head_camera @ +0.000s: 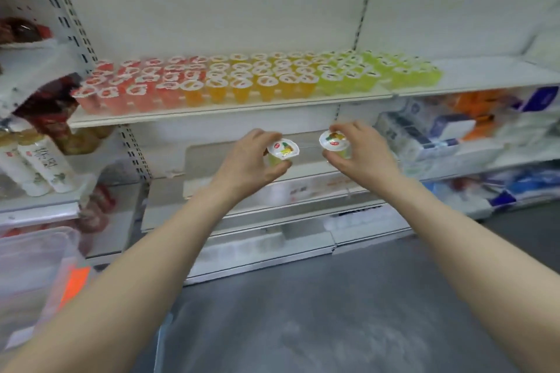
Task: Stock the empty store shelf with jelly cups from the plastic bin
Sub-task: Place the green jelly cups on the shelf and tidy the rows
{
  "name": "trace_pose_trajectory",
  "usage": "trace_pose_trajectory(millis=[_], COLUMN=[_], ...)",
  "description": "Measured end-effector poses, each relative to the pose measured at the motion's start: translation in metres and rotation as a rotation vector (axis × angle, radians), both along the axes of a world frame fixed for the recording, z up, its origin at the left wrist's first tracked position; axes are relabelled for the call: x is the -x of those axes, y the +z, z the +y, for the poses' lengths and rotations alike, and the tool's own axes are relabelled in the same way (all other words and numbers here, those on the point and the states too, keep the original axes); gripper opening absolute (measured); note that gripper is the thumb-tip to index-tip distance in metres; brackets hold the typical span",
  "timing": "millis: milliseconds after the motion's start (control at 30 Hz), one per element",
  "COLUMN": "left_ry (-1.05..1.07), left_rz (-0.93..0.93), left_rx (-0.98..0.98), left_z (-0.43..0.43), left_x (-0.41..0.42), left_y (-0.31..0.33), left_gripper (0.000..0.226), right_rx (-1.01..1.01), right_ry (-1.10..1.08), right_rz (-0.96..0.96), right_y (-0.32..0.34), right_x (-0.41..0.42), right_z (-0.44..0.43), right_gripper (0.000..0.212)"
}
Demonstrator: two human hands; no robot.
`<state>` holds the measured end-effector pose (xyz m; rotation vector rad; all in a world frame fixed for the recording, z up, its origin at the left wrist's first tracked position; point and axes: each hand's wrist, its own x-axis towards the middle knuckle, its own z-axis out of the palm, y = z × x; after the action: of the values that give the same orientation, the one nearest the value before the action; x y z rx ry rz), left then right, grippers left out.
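Note:
My left hand (251,157) grips a yellow-green jelly cup (283,150) with a white foil lid, held below the shelf's front edge. My right hand (360,151) grips a second jelly cup (333,140) of the same kind, a little higher and to the right. The white shelf (230,110) above them carries several rows of jelly cups: red ones (133,91) at the left, orange ones (242,82) in the middle, green ones (372,73) at the right. The shelf's right section (491,73) is bare. A clear plastic bin (39,269) stands at the lower left.
White bottles (39,163) and red packets fill the left shelving. Blue, white and orange packages (448,127) sit on lower shelves at the right. A slotted upright (133,145) divides the bays. Grey floor (333,312) lies below.

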<state>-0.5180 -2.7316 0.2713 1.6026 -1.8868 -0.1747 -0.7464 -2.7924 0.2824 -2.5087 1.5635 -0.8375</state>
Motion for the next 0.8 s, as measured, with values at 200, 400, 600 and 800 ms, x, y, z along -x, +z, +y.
trace_pose_trajectory(millis=[200, 400, 600, 800], left_ry=[-0.106, -0.204, -0.237, -0.273], left_rz=[0.020, 0.040, 0.084, 0.081], left_rx=[-0.020, -0.026, -0.008, 0.007], left_z=[-0.034, -0.078, -0.140, -0.232], left_x=[0.079, 0.152, 0.205, 0.253], left_y=[0.005, 0.006, 0.000, 0.012], left_gripper=[0.051, 0.048, 0.048, 0.049], right_rx=[-0.015, -0.042, -0.035, -0.029], right_ry=[-0.138, -0.264, -0.347, -0.387], right_rz=[-0.025, -0.044, -0.034, -0.034], right_y=[0.000, -0.002, -0.004, 0.002], right_x=[0.085, 0.160, 0.217, 0.260], right_z=[-0.005, -0.020, -0.060, -0.141], right_gripper=[0.045, 0.044, 0.044, 0.046])
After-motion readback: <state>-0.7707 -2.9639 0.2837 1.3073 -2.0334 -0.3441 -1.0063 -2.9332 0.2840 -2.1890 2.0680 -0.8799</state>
